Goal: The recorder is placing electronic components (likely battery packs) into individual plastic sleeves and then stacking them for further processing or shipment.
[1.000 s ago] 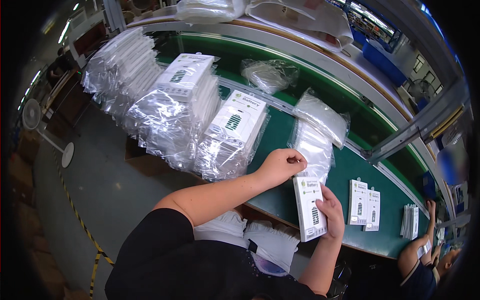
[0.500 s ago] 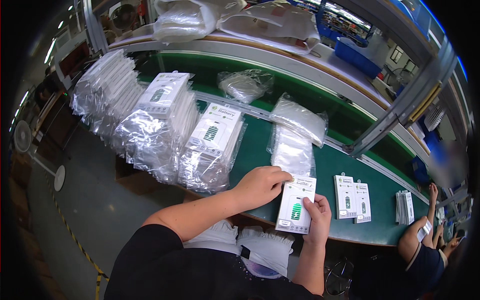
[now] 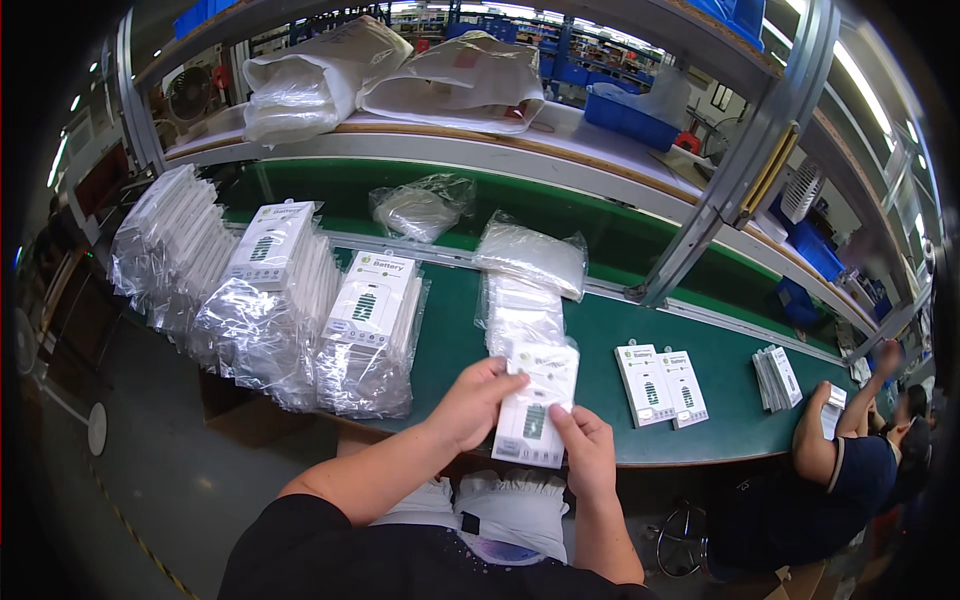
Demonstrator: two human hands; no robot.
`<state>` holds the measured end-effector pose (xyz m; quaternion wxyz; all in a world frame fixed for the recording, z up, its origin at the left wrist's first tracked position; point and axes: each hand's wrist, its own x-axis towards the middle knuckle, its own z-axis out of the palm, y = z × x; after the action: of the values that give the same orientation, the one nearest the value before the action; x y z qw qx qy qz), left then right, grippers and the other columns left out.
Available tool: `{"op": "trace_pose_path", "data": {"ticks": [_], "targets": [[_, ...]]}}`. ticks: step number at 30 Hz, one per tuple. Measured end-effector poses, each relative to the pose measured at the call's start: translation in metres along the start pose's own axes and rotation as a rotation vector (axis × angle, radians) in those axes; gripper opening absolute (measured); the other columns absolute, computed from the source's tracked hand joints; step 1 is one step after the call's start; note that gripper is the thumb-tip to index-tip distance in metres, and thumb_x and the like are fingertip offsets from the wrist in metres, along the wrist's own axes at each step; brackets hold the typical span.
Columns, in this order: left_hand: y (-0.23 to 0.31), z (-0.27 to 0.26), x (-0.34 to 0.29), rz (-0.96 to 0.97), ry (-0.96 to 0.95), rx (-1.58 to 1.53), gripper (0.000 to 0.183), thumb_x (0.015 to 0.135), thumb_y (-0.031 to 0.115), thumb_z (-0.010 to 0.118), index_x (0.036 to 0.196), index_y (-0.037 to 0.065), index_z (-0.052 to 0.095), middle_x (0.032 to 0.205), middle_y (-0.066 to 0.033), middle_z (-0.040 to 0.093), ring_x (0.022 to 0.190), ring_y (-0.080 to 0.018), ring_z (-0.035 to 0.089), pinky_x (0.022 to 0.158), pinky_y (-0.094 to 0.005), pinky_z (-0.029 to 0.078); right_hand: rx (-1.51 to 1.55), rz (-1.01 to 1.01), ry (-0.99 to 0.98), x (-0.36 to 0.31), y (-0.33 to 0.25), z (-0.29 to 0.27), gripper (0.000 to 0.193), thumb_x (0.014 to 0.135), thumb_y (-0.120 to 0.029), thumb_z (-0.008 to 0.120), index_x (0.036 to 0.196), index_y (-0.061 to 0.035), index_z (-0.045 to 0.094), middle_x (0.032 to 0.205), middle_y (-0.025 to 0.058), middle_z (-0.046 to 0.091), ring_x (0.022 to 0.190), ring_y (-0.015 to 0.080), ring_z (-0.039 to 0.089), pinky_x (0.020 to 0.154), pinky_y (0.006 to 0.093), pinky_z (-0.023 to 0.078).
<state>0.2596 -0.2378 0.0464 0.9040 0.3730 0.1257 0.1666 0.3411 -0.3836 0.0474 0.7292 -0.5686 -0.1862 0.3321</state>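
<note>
A white flat battery box (image 3: 537, 405) with a green battery picture on its face is held upright between my two hands, above the table's front edge. My left hand (image 3: 468, 405) grips its upper left side, thumb across the front. Low on the right side, my right hand (image 3: 588, 448) pinches it with the thumb on the face. Just beyond the box lies a stack of clear plastic bags (image 3: 525, 318), its near end partly hidden by the box. A thicker bundle of clear bags (image 3: 530, 258) rests across the stack's far end.
Piles of bagged boxes (image 3: 365, 350) stand on the left of the green table (image 3: 600, 330). Two similar boxes (image 3: 660, 388) lie to the right, with a small stack (image 3: 776, 380) beyond. A crumpled clear bag (image 3: 425, 208) sits behind. A co-worker (image 3: 840, 450) works at far right.
My left hand has shifted from the box's top edge to its upper left side. The right hand keeps its hold. The whole view has turned, so the table scene sits further left.
</note>
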Motion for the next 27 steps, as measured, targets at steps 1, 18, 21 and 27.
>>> {"op": "trace_pose_path", "data": {"ticks": [1,18,21,27], "targets": [[0.006,-0.001,0.000,0.043,0.028,-0.036,0.025,0.091,0.006,0.050,0.114,-0.005,0.049,0.107,-0.0153,0.060,0.097,-0.0226,0.061,0.084,-0.0363,0.052,-0.115,0.095,-0.060,-0.005,-0.013,0.001,0.039,0.082,-0.009,0.067,0.116,0.0058,0.054,0.079,0.0064,0.062,0.068,0.0069,0.058,0.054,0.0186,0.045],[0.003,0.028,-0.030,-0.275,-0.307,0.029,0.037,0.097,0.029,0.043,0.120,0.001,0.048,0.108,-0.0100,0.057,0.102,-0.0187,0.057,0.088,-0.0364,0.048,-0.458,-0.817,0.140,-0.038,-0.034,-0.001,0.026,0.084,0.001,0.058,0.110,0.0016,0.057,0.085,0.0065,0.060,0.071,0.0110,0.054,0.064,0.0230,0.045],[-0.004,0.024,-0.037,-0.284,-0.273,-0.065,0.036,0.096,0.032,0.044,0.116,0.003,0.051,0.103,-0.0074,0.058,0.095,-0.0163,0.058,0.083,-0.0307,0.047,-0.651,-0.731,-0.243,-0.039,-0.039,0.028,0.036,0.080,-0.001,0.062,0.115,-0.0002,0.055,0.089,0.0074,0.062,0.074,0.0151,0.058,0.067,0.0263,0.047],[0.054,0.037,-0.055,0.400,-0.004,0.250,0.032,0.084,0.002,0.050,0.116,0.001,0.050,0.107,-0.0078,0.056,0.097,-0.0145,0.055,0.086,-0.0274,0.044,-0.314,-0.520,-0.472,-0.027,-0.034,0.020,0.053,0.078,-0.003,0.065,0.127,0.0012,0.046,0.101,0.0133,0.060,0.091,0.0195,0.059,0.077,0.0296,0.047]]}}
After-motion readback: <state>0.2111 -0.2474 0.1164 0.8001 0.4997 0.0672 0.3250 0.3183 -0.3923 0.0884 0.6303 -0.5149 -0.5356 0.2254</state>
